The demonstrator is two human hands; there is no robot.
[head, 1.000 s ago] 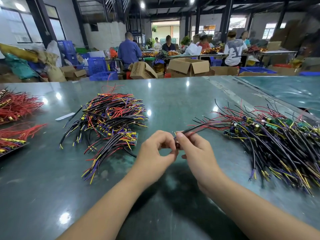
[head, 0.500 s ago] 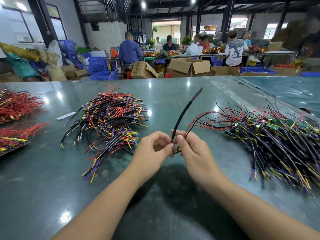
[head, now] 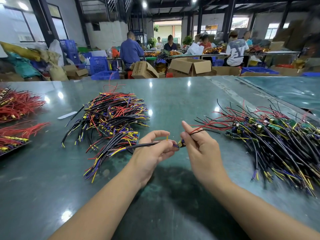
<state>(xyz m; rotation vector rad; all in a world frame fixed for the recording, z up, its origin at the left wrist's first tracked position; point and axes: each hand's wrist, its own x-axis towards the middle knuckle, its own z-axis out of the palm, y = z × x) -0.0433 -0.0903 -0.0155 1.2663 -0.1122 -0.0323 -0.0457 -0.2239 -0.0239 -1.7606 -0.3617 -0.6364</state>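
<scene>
Between both hands sits a small circuit board (head: 181,144) with wires soldered to it. My left hand (head: 152,153) pinches its black sleeved cable (head: 138,145), which points left, and a short yellow wire sticks up above the fingers. My right hand (head: 199,146) holds the board's other side, with its red and black wires (head: 200,129) pinned under the raised index finger and running right. Both hands hover just above the green table (head: 173,101).
A heap of wired boards (head: 112,118) lies left of my hands and a larger heap (head: 277,141) lies to the right. Red wire bundles (head: 15,106) sit at the far left edge. Cardboard boxes (head: 190,66), blue crates and seated people are beyond the table.
The black cable that stood upright between my hands has swung down to point left. My hands have drawn slightly apart, and the red and black wires now lie under my right index finger.
</scene>
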